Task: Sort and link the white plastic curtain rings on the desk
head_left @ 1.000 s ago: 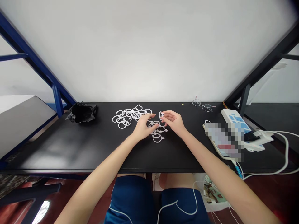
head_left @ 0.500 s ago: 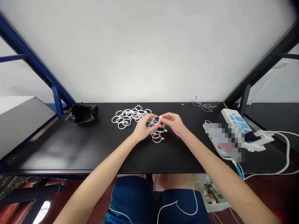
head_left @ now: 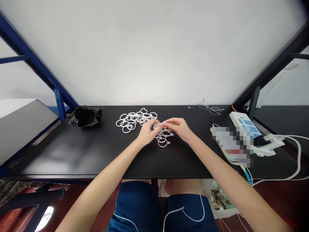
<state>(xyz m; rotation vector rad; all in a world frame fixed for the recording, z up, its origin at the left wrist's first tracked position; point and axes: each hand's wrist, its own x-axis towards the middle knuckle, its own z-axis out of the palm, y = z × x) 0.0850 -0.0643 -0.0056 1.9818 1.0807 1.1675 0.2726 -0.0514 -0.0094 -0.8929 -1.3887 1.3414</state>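
Between my two hands is a white plastic ring [head_left: 158,124], seen nearly edge-on just above the desk. My left hand [head_left: 147,131] is closed on its left side, thumb and fingers pinching it. At its right end, the fingertips of my right hand [head_left: 178,127] pinch the small knob where the ring closes. Right below the hands lie several more white rings [head_left: 163,142] with small tabs, partly hidden by my fingers. Farther left, a larger pile of similar white rings [head_left: 128,122] is spread in an overlapping heap.
A crumpled black plastic bag [head_left: 85,116] stands open at the back left of the black desk [head_left: 72,154]. Eyeglasses [head_left: 210,108] lie at the back right. A phone [head_left: 229,148], a white power strip [head_left: 244,123] and white cables [head_left: 298,154] occupy the right side.
The held ring has tilted from facing me to nearly flat, edge-on. Both hands stay in almost the same place, with the fingers slightly shifted around the knob.
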